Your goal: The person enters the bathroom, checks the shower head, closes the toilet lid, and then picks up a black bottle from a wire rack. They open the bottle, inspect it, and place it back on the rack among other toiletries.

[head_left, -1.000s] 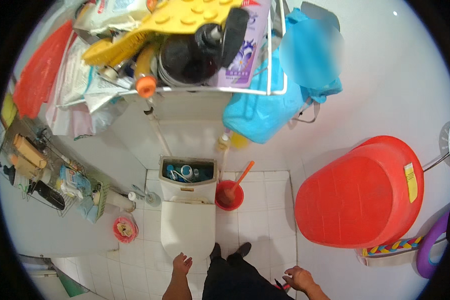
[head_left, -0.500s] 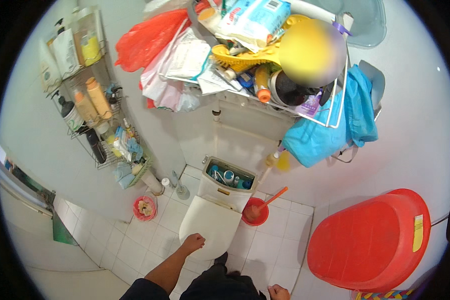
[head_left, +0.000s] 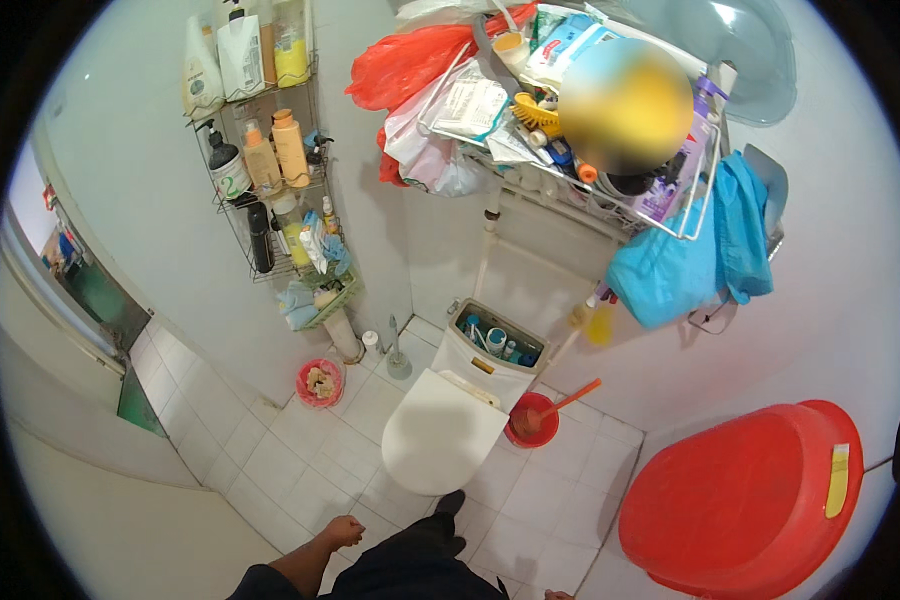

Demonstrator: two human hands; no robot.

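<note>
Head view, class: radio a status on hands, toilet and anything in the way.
Left hand apart from toilet. Right hand mostly out of frame. Lid down, tank uncovered. Possible obstacle: red bucket alongside.

white toilet point(head_left: 462, 400), lid point(head_left: 440, 435) down, tank point(head_left: 465, 347) uncovered

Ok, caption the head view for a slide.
Left hand near a white toilet with open tank; red tub at right.

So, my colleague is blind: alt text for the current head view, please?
A person's left hand hangs over white floor tiles before a closed toilet with an open tank; only part of the right hand shows. Nearby are a red tub, a cluttered wire rack and shelved bottles.
</note>
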